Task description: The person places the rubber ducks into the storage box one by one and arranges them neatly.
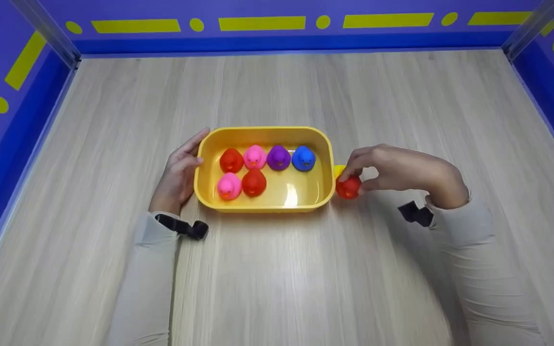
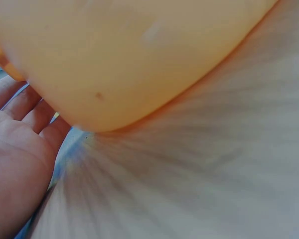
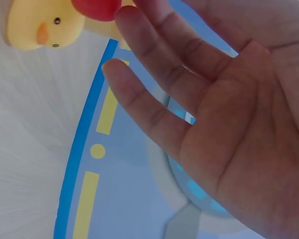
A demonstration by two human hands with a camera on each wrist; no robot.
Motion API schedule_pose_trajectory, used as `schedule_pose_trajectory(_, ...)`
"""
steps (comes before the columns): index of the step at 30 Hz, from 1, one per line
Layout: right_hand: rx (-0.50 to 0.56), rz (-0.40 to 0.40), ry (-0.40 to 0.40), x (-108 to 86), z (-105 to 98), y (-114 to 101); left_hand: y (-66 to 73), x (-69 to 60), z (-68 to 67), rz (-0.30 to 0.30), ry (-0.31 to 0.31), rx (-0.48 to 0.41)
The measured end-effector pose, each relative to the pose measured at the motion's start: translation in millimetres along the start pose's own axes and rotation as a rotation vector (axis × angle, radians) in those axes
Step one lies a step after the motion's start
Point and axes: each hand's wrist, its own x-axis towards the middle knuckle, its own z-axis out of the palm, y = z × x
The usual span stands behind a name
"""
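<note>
A yellow plastic box point(image 1: 265, 208) holds several small rubber ducks: a red duck point(image 1: 231, 160), a pink duck point(image 1: 255, 156), a purple duck point(image 1: 279, 158) and a blue duck point(image 1: 303, 158) in the back row, another pink duck point(image 1: 229, 186) and another red duck point(image 1: 254, 183) in front. My left hand point(image 1: 176, 173) holds the box's left side, thumb at the rim and fingers along the outer wall. Just outside the right wall, my right hand point(image 1: 392, 168) pinches a further red duck point(image 1: 348, 187). Beside that one, partly hidden, is a yellow duck point(image 3: 45, 25).
The box stands on a wood-grain table point(image 1: 277, 278). Purple-blue panels point(image 1: 277, 41) with yellow dashes and dots border the back and both sides. Black straps with small cameras sit at both wrists.
</note>
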Motion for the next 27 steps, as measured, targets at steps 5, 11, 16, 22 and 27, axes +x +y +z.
schedule_pose_trajectory(5, -0.014, -0.005, -0.003, 2.3, -5.1, -4.1, 0.8, -0.6, 0.5, -0.008, -0.002, 0.001)
schedule_pose_trajectory(11, -0.033, 0.001, -0.013, 3.6, -9.8, -6.7, 0.6, -0.2, -0.5, -0.007, -0.014, -0.003)
schedule_pose_trajectory(16, -0.042, 0.006, -0.009, 4.3, -13.9, -9.1, 0.3, -0.1, -1.1, -0.007, -0.01, -0.012)
schedule_pose_trajectory(22, -0.036, 0.008, 0.004, 5.4, -19.2, -12.7, 0.1, 0.5, -0.1, -0.002, -0.005, -0.013)
schedule_pose_trajectory(27, -0.031, -0.017, 0.02, 7.9, -22.1, -15.8, 0.3, 0.3, 0.6, 0.0, -0.001, -0.003)
